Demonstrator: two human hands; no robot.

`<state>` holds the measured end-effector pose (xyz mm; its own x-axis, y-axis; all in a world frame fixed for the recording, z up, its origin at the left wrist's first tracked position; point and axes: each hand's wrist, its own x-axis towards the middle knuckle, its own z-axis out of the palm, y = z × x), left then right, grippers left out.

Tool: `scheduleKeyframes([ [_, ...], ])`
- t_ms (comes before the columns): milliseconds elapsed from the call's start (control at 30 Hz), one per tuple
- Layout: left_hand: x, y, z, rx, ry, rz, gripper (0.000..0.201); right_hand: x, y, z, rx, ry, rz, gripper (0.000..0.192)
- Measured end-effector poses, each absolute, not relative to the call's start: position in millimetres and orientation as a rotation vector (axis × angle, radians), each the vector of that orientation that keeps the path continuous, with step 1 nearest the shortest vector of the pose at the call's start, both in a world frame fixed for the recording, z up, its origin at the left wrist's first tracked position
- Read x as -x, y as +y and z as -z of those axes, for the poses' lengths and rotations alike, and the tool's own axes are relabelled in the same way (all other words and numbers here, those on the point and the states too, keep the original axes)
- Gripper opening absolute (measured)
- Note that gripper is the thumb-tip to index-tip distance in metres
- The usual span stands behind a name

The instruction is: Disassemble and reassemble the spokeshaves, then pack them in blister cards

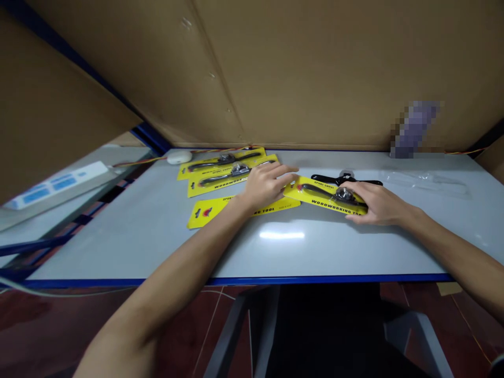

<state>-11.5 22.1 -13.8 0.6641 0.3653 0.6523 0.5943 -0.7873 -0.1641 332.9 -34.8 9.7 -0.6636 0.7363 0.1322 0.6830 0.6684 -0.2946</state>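
A workshop, apparently: blue-edged table (315, 257), carded woodworking tools (238, 170) (a power strip (63, 185) alongside).

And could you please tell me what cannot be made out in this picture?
Head view:
Middle of the nearest yellow card: hidden by the left hand and left forearm.
Right end of the held package: covered by the right hand.
Purple item at the back: blurred by pixelation.
Right forearm: cut off by the right edge.
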Motion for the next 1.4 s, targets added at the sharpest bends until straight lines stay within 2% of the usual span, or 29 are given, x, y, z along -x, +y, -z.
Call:
scheduleKeyframes([
  [200,11.0,23.3,10.2,2.491,-0.958,0.734,0.017,-334.5,-32.0,-7.6,1.114,-2.645,-0.345,0.072],
  [367,7.4,20.6,10.5,2.544,-1.107,0.63,0.012,-335.0,-37.1,-5.9,1.108,-2.606,-0.177,0.068],
  [600,-10.5,11.9,23.6,2.722,-1.123,1.079,0.011,-334.8,-40.2,-4.5,1.151,-2.534,0.063,0.085],
  [833,-24.9,-6.4,18.4,2.76,-1.095,1.528,0.039,-332.0,-45.3,-9.3,1.197,-2.471,0.104,0.09],
  [1100,-37.3,-24.6,14.3,2.753,-1.095,1.705,0.05,-336.4,-43.5,-12.9,1.196,-2.456,0.023,0.086],
  [1400,-44.7,-24.8,15.4,2.841,-1.264,1.856,0.049,-336.7,-42.0,-11.8,1.143,-2.472,0.076,0.082],
])
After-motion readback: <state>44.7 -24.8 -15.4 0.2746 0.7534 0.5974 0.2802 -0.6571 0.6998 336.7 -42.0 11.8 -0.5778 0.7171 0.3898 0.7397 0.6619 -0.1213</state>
